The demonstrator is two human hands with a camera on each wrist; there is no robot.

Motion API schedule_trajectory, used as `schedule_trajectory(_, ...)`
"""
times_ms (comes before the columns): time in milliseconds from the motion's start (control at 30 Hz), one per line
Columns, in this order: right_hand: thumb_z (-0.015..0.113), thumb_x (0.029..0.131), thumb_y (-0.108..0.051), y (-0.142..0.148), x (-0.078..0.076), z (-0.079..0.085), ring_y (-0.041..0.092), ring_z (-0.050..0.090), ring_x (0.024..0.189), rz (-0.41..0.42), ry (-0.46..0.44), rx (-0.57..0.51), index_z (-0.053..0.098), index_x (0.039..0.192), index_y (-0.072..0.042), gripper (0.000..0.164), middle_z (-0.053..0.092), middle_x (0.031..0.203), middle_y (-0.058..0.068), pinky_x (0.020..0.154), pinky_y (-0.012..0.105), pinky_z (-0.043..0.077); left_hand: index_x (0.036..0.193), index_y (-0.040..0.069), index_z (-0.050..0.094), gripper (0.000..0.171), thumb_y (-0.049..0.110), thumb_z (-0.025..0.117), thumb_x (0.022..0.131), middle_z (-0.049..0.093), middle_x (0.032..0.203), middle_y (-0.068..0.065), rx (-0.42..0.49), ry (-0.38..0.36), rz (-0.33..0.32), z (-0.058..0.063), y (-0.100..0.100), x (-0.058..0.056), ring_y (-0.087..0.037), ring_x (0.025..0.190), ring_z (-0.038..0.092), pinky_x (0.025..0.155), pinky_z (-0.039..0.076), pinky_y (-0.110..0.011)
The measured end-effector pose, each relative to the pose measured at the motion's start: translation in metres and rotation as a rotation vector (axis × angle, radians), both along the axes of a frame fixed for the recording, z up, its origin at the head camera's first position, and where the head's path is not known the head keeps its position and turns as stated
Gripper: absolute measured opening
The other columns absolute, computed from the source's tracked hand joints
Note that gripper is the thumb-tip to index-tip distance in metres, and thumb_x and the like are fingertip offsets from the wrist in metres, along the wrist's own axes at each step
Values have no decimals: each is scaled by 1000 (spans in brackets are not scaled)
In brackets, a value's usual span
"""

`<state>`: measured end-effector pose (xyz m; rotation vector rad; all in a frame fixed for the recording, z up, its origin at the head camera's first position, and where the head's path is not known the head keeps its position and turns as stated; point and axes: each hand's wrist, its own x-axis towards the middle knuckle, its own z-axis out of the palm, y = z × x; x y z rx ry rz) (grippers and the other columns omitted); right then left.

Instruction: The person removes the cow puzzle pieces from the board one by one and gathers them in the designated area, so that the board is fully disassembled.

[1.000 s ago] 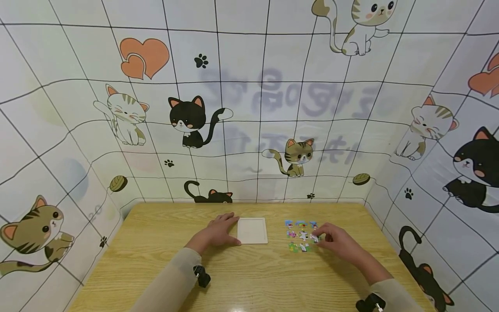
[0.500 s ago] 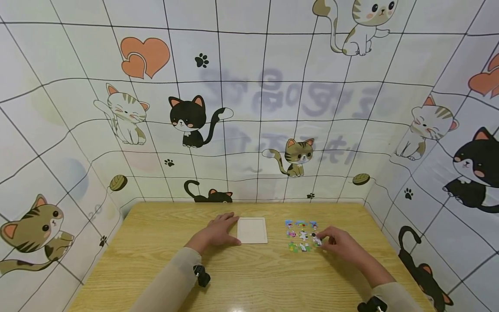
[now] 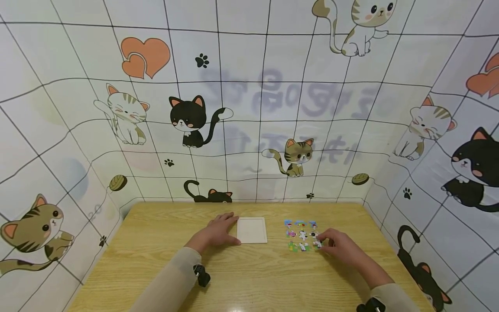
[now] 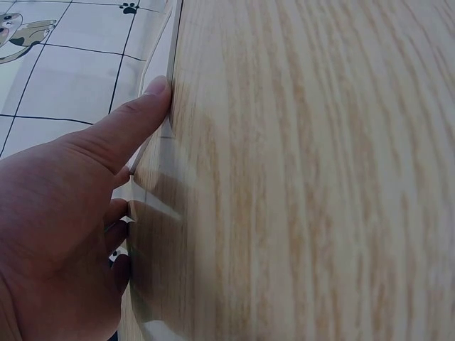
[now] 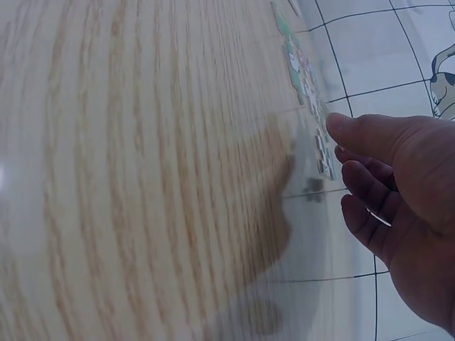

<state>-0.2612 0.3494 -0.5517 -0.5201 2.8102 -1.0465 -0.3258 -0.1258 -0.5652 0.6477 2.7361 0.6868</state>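
My left hand (image 3: 218, 232) rests on the table at the left side of a flat, square, pale puzzle tray (image 3: 251, 230). Its thumb and fingers are spread, with the tips against the tray's edge; in the left wrist view the left hand (image 4: 78, 192) shows the thumb lying along that edge. To the right, several colourful jigsaw puzzle pieces (image 3: 302, 235) lie in rows. At the lower right of these rows, my right hand (image 3: 343, 246) pinches a puzzle piece (image 3: 317, 244) between thumb and forefinger, low over the table. The right hand (image 5: 398, 185) has its other fingers curled.
The light wooden table (image 3: 249, 277) reaches back to a wall covering (image 3: 249, 108) printed with cats and grid lines. More of this covering stands at both sides.
My right hand has shifted slightly toward me and right, bringing a puzzle piece from beside the middle row to the right end of the nearest row. The left hand stays at the tray.
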Motion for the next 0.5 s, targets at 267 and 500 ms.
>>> schedule_trajectory(267,84,98,-5,1,-3,-8,8,52,81,12,16,46,79,120,-2,24,69,110,4,68,29,48,172,12,41,100,54,87,94,29,180,-17,-3,9,0,0,0,0,-48,164,25,128,23,-72)
schedule_trajectory(500,84,98,-6,0,-4,-11,10,51,83,-8,4,75,80,121,-5,24,68,112,1,69,29,47,172,11,41,99,52,88,94,29,179,-19,6,6,-1,2,0,0,-48,164,25,127,24,-72)
